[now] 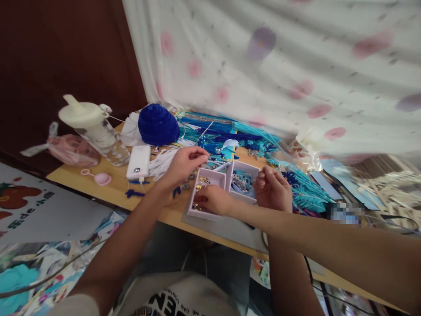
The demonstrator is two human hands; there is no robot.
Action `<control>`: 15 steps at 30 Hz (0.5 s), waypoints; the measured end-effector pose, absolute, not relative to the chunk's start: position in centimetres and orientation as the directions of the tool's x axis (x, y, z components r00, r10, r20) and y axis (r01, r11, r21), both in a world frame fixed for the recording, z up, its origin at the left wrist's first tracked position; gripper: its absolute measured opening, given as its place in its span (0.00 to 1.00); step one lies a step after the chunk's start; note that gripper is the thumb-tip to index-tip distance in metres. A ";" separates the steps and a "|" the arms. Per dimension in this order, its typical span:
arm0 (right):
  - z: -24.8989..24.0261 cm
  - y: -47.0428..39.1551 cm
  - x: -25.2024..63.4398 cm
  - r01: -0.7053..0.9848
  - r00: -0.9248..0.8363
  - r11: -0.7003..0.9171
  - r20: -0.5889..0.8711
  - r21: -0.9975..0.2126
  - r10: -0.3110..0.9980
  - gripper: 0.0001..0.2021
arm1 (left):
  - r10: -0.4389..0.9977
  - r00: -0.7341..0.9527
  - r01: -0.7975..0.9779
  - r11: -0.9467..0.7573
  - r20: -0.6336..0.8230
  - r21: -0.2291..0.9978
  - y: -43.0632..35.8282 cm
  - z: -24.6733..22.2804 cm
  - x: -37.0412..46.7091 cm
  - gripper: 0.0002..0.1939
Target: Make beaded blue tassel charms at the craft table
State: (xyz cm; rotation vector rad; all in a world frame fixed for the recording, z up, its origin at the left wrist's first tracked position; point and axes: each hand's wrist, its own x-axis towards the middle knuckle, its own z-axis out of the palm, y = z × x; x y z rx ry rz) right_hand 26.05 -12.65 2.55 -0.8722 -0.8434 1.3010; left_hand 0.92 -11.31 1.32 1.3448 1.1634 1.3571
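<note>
My left hand (186,164) hovers above the left side of a white divided box, thumb and fingertips drawn together. Anything in that pinch is too small to make out. Just right of the box is my right hand (274,189), its fingers curled with the tips pressed together; what they hold, if anything, does not show. The near white tray (210,216) contains small gold-coloured pieces. Another person's hand (215,200) reaches into it from the right, across my right forearm. Blue and silver bits (241,181) fill the other white tray (253,169).
A clear bottle (110,142), a white power bank (138,161), a pink scoop-like item (101,178) and a ball of blue fuzzy stems (158,125) stand left. Turquoise stems (309,197) lie behind and right. A flowered curtain (230,66) hangs at the back.
</note>
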 end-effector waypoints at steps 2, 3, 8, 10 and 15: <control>1.8 -12.9 26.3 -0.386 0.088 0.071 0.040 -0.920 0.995 0.06 | 0.958 -0.212 0.073 -0.181 0.192 0.981 -11.9 1.8 -1.8 0.11; 1.4 -12.9 26.5 -0.371 0.091 0.072 0.041 -0.926 0.995 0.06 | 0.940 -0.279 0.111 -0.173 0.198 0.979 -12.1 2.0 -3.0 0.11; 0.0 -12.9 26.7 -0.365 0.125 0.083 0.040 -0.927 0.991 0.10 | 0.877 -0.371 0.331 -0.181 0.304 0.926 -11.6 2.8 -6.0 0.09; -0.3 -12.7 26.6 -0.357 0.141 0.091 0.042 -0.930 0.989 0.14 | 0.880 -0.300 0.426 -0.222 0.368 0.877 -10.0 3.3 -5.6 0.09; -0.5 -12.3 26.4 -0.333 0.149 0.076 0.027 -0.940 0.988 0.18 | 0.896 -0.043 0.644 -0.314 0.443 0.698 -3.1 5.1 -2.6 0.09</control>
